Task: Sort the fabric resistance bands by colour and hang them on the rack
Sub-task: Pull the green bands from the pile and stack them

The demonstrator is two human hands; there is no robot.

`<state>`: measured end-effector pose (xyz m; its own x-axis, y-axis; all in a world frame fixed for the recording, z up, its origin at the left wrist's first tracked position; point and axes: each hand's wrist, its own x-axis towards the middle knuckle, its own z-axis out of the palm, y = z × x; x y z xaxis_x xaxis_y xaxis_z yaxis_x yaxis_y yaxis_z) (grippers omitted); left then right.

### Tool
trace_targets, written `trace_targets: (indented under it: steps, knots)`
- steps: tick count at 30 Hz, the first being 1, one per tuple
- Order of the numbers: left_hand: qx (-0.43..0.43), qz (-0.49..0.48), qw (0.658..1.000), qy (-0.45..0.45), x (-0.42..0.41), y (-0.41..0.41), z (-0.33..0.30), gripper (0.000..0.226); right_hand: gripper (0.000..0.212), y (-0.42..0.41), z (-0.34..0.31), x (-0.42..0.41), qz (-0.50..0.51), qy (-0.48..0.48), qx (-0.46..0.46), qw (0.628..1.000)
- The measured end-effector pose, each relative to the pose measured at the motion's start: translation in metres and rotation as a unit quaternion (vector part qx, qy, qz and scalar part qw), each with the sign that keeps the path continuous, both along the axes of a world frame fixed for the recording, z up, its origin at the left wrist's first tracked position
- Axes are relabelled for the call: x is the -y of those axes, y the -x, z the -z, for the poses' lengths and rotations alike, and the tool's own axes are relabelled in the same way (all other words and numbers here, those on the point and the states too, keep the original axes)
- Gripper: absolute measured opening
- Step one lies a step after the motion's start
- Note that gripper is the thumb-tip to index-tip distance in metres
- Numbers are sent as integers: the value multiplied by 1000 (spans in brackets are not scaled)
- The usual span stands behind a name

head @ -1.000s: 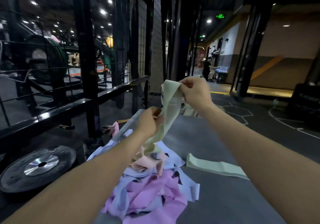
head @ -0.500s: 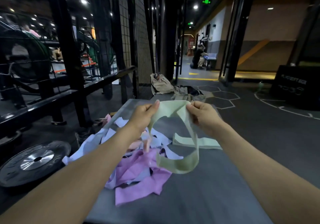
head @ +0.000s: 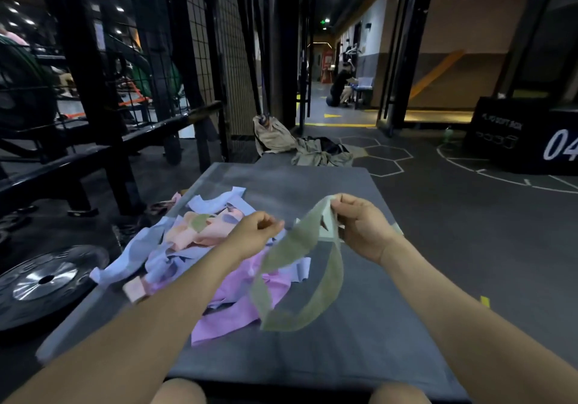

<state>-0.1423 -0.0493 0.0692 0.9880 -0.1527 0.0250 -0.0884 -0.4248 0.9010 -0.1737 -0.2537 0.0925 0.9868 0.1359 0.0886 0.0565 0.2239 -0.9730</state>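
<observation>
My right grip [head: 359, 226] pinches the top of the green band [head: 300, 278], which hangs in a loop over the desk [head: 359, 341]. My left grip [head: 256, 231] is curled and holds nothing. The pile [head: 200, 247] lies left. I am sorting; next I need a spot for greens.

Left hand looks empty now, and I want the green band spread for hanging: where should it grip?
Judging by its pose: the green band hangs as an open loop from the right hand. Bring the left hand in from the left and pinch the upper left strand.

Dim gym, ceiling spotlights glaring (edges bowed, slightly blurred).
</observation>
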Motion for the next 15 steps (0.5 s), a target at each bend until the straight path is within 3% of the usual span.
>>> trace_targets:
  steps: [2, 5, 9, 12, 15]
  knots:
    - [58, 13, 998, 17, 11, 4, -9, 21, 21, -2, 2, -7, -2, 47, 25, 999]
    - [40, 101, 988, 111, 26, 14, -29, 29, 17, -7, 0, -15, 2, 90, 55, 994]
    - [119, 105, 986, 45, 30, 8, -33, 13, 11, -12, -10, -17, 26, 115, 55, 992]
    - [138, 74, 986, 59, 25, -1, -32, 3, 15, -17, -9, -17, 80, 132, 70, 986]
    - [137, 66, 986, 72, 20, -3, -34, 15, 19, -20, 1, -15, 62, 167, 74, 981]
